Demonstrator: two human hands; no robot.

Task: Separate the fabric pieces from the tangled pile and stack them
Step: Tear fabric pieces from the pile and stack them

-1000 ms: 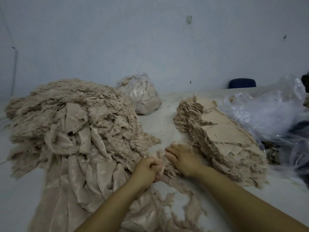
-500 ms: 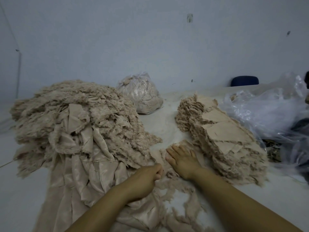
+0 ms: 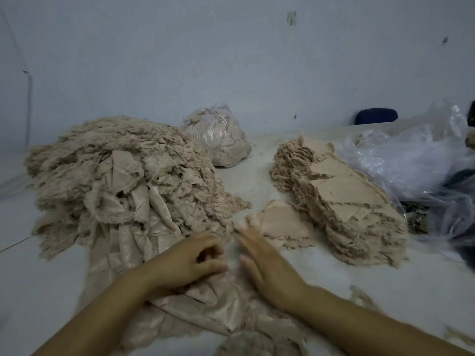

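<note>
Two bare hands at the near edge of a tangled heap of beige fabric, between that heap and a neater stack.

The tangled pile (image 3: 120, 181) fills the left of the table (image 3: 257, 176); the sorted stack (image 3: 341, 199) lies to the right, with one flat loose piece (image 3: 282, 224) touching its near left edge. The left hand (image 3: 190, 263) rests on crumpled cloth spilling toward the viewer, fingers curled; whether it pinches cloth is too blurred to tell. The right hand (image 3: 267, 268) is flat, fingers straight and together, gripping nothing. To do this step well, the left hand should probably pin the heap while the right draws one single piece free slowly, since frayed edges likely snag neighbours, then lays it flat on the stack. A filled plastic bag (image 3: 218, 140) sits far behind.
</note>
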